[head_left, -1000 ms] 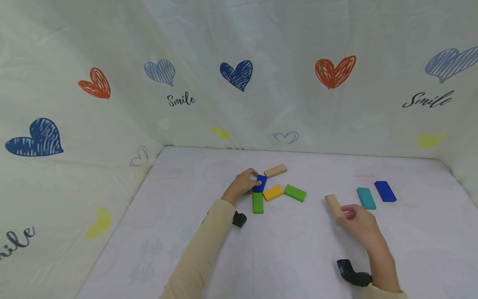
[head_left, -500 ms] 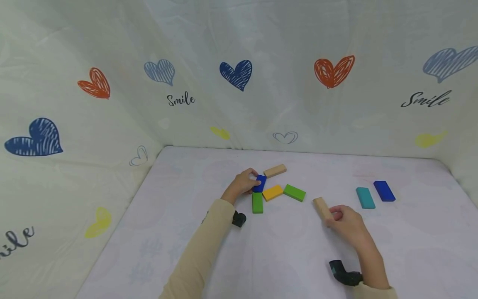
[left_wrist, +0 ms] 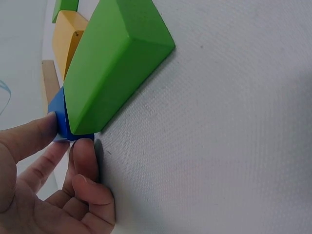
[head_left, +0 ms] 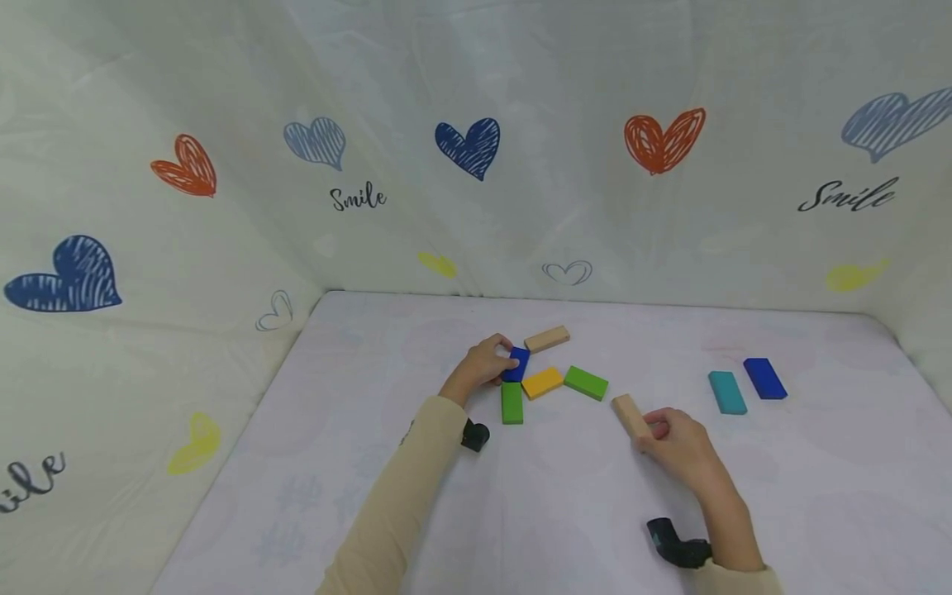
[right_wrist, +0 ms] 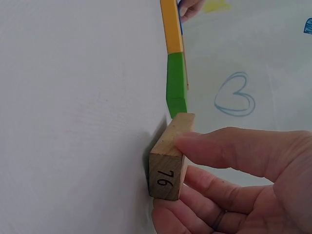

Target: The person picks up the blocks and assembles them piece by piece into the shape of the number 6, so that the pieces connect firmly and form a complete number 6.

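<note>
Five blocks (head_left: 543, 383) sit grouped on the surface (head_left: 565, 504); your left grip (head_left: 479, 366) pinches their blue block (head_left: 519, 364). Your right grip (head_left: 684, 450) pinches a bare-wood block (head_left: 629, 416) just beside the green end block (head_left: 587, 383), apparently unplaced. Left over: teal block (head_left: 727, 392), loose blue block (head_left: 764, 378).

The left grip (head_left: 479, 367) holds a blue block (head_left: 520, 360) beside a green block (head_left: 511, 403) and an orange block (head_left: 543, 383), the right grip (head_left: 680, 447) a black-numbered tan block (right_wrist: 165, 165).
</note>
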`<state>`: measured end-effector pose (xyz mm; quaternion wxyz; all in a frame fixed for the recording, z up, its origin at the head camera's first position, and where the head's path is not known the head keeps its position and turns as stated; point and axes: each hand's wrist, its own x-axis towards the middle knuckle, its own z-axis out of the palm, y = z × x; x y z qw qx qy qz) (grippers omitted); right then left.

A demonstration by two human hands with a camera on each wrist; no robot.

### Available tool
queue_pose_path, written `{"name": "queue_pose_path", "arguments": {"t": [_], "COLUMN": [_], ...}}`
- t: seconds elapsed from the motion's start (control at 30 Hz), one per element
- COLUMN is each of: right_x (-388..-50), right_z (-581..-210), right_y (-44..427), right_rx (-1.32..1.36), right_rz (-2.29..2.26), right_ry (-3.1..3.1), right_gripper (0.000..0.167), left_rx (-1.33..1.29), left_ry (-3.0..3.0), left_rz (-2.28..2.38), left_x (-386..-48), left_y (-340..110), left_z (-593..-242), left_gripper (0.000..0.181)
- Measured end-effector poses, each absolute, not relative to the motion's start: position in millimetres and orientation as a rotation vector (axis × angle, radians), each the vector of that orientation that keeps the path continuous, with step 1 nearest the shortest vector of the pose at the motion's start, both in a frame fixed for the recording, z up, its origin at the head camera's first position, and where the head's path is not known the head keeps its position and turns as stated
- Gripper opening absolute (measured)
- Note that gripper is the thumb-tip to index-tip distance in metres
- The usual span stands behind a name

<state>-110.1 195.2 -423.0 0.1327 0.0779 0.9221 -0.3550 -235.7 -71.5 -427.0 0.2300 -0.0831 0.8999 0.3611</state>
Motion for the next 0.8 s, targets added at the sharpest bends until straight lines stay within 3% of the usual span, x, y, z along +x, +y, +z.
{"name": "queue_pose_path", "arguments": {"t": [0.8], "right_x": [-111.5], "right_z": [-426.2], "right_y": [183.9], "right_rx": [0.208], "right_rz": [-1.022], "right_ry": [2.674], "right_gripper": [0.040], "left_rx": [-0.233], "left_ry": [2.469], "left_rz": [1.003], "left_x": [-238.0], "left_y": [-71.8], "left_z": [-427.4], "left_gripper": [0.034]}}
